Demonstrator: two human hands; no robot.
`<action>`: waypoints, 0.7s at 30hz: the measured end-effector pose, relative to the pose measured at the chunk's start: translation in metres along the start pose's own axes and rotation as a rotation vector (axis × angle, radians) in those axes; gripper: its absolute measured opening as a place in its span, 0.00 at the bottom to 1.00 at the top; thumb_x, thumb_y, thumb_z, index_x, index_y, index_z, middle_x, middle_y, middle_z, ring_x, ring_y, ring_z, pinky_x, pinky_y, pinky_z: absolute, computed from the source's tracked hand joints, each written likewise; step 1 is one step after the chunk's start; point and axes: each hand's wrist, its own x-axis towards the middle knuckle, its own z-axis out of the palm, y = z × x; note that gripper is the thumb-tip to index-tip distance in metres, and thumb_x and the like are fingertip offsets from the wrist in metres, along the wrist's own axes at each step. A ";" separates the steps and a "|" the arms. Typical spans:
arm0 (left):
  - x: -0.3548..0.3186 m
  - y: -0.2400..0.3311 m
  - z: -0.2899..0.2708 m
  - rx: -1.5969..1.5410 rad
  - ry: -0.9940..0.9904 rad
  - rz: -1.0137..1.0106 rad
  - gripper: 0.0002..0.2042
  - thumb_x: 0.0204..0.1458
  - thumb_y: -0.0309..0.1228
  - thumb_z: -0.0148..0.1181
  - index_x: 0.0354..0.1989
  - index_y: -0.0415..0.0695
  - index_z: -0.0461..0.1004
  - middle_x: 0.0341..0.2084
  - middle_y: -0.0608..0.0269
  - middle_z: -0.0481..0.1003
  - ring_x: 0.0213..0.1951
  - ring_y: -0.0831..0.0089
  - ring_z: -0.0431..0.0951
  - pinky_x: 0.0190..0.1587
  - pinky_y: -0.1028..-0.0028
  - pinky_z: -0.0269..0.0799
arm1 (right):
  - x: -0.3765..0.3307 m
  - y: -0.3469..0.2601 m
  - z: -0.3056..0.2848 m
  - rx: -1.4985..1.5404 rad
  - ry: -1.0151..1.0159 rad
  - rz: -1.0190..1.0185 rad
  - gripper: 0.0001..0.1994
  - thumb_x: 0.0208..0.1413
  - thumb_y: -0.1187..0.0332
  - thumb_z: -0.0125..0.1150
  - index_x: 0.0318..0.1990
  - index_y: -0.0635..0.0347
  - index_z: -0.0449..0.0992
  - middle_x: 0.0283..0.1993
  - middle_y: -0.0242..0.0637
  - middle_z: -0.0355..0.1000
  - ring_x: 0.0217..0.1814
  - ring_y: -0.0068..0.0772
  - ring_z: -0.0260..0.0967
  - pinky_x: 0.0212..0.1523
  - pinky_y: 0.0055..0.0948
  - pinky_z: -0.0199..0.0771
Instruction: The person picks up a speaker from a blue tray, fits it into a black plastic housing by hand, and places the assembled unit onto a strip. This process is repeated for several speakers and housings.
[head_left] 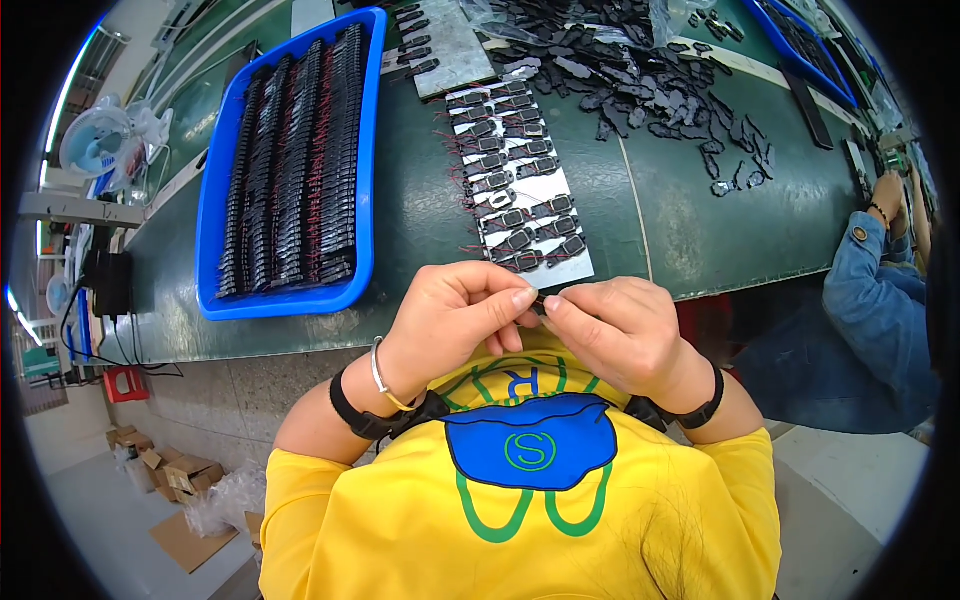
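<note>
Both hands, left hand and right hand, pinch one tiny black part; the blue plastic tray at 10 o'clock looks full, while the loose black pile at 1 o'clock is still waiting.

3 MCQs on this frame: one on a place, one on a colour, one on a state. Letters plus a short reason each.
1. Where is the blue tray relative to the white strip of small parts?
A. To its left
B. To its right
C. On top of it

2. What colour is the tabletop?
A. Red
B. Dark green
C. White

3. What are the hands doing?
A. Resting flat on the table
B. Both pinching one small dark part
C. Lifting the tray

Answers:
1. A: the tray sits left of the strip.
2. B: the bare surface is dark green.
3. B: the left hand and right hand meet fingertips on a small dark part.
</note>
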 end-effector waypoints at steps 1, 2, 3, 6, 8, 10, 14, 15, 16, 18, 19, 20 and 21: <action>-0.001 -0.001 0.000 -0.002 0.006 0.023 0.08 0.57 0.27 0.58 0.38 0.34 0.76 0.27 0.59 0.79 0.24 0.80 0.77 0.25 0.83 0.73 | -0.001 0.000 0.001 -0.003 0.004 0.000 0.15 0.37 0.74 0.62 0.38 0.63 0.77 0.31 0.37 0.73 0.26 0.33 0.72 0.25 0.27 0.71; -0.001 -0.001 0.000 -0.003 0.005 0.023 0.08 0.57 0.27 0.58 0.38 0.34 0.76 0.27 0.59 0.79 0.24 0.80 0.77 0.25 0.83 0.73 | -0.001 0.000 0.002 -0.006 0.008 0.000 0.15 0.37 0.74 0.62 0.38 0.63 0.77 0.31 0.37 0.73 0.26 0.33 0.72 0.24 0.28 0.71; -0.002 -0.001 -0.001 -0.001 0.007 0.032 0.08 0.57 0.27 0.58 0.38 0.34 0.76 0.27 0.59 0.79 0.24 0.80 0.77 0.25 0.83 0.73 | -0.001 0.000 0.003 -0.006 0.008 0.001 0.15 0.37 0.74 0.62 0.38 0.63 0.77 0.31 0.37 0.73 0.26 0.33 0.72 0.24 0.28 0.71; -0.003 -0.001 -0.002 0.002 0.012 0.049 0.07 0.57 0.26 0.58 0.38 0.34 0.76 0.27 0.59 0.79 0.24 0.80 0.77 0.25 0.83 0.73 | -0.001 -0.001 0.004 -0.008 0.015 0.010 0.14 0.39 0.74 0.63 0.38 0.63 0.77 0.30 0.38 0.73 0.25 0.33 0.72 0.24 0.28 0.71; -0.003 0.000 -0.004 -0.024 0.001 0.013 0.07 0.56 0.26 0.58 0.38 0.34 0.76 0.27 0.59 0.79 0.24 0.80 0.77 0.25 0.83 0.74 | 0.000 -0.001 0.005 0.023 0.009 0.022 0.14 0.38 0.75 0.66 0.38 0.64 0.77 0.30 0.38 0.74 0.26 0.34 0.73 0.24 0.27 0.71; -0.003 0.001 -0.006 -0.037 -0.004 -0.006 0.07 0.56 0.26 0.58 0.38 0.34 0.76 0.27 0.59 0.79 0.24 0.80 0.77 0.25 0.83 0.74 | 0.001 0.001 0.006 0.080 -0.001 0.047 0.16 0.37 0.77 0.71 0.37 0.64 0.77 0.31 0.38 0.75 0.26 0.35 0.74 0.24 0.25 0.71; 0.003 0.003 -0.006 -0.134 -0.050 -0.053 0.06 0.56 0.23 0.57 0.37 0.33 0.75 0.27 0.54 0.79 0.22 0.77 0.77 0.25 0.81 0.73 | 0.001 0.004 0.005 0.244 0.051 0.194 0.16 0.37 0.76 0.73 0.36 0.64 0.77 0.31 0.39 0.75 0.27 0.35 0.75 0.25 0.26 0.72; 0.003 0.003 -0.007 -0.152 -0.031 -0.051 0.06 0.56 0.23 0.57 0.37 0.33 0.75 0.26 0.54 0.79 0.22 0.77 0.77 0.24 0.81 0.73 | 0.000 0.005 0.002 0.231 0.052 0.199 0.16 0.37 0.76 0.73 0.36 0.64 0.77 0.31 0.39 0.75 0.27 0.35 0.75 0.25 0.26 0.72; 0.003 0.002 -0.008 -0.170 -0.013 -0.047 0.06 0.56 0.23 0.57 0.37 0.33 0.75 0.26 0.54 0.79 0.21 0.77 0.77 0.24 0.81 0.73 | -0.001 0.006 -0.003 0.227 0.048 0.242 0.15 0.37 0.76 0.72 0.36 0.64 0.77 0.31 0.39 0.75 0.27 0.34 0.74 0.26 0.26 0.72; 0.003 0.002 -0.009 -0.191 -0.019 -0.039 0.06 0.56 0.23 0.57 0.37 0.33 0.75 0.26 0.53 0.79 0.20 0.76 0.77 0.23 0.81 0.73 | -0.005 0.009 -0.015 0.208 0.039 0.330 0.14 0.38 0.77 0.71 0.36 0.65 0.76 0.31 0.40 0.75 0.26 0.33 0.74 0.27 0.26 0.72; 0.003 0.003 -0.010 -0.172 0.015 -0.035 0.05 0.56 0.23 0.56 0.37 0.33 0.75 0.26 0.53 0.79 0.20 0.76 0.76 0.23 0.81 0.73 | -0.010 0.013 -0.023 0.184 0.039 0.334 0.14 0.38 0.77 0.71 0.36 0.65 0.76 0.31 0.40 0.75 0.26 0.33 0.74 0.27 0.26 0.72; 0.001 0.003 -0.011 -0.152 0.048 -0.030 0.05 0.56 0.22 0.56 0.37 0.33 0.75 0.26 0.53 0.79 0.19 0.76 0.76 0.22 0.81 0.72 | -0.019 0.019 -0.032 0.115 0.075 0.393 0.14 0.39 0.77 0.70 0.36 0.65 0.76 0.30 0.39 0.75 0.25 0.32 0.72 0.27 0.25 0.71; 0.002 0.003 -0.010 -0.137 0.074 -0.021 0.05 0.55 0.22 0.56 0.37 0.33 0.75 0.25 0.52 0.78 0.19 0.76 0.76 0.21 0.81 0.72 | -0.028 0.026 -0.045 0.039 0.110 0.450 0.13 0.41 0.77 0.70 0.36 0.65 0.76 0.30 0.39 0.74 0.25 0.30 0.71 0.28 0.25 0.71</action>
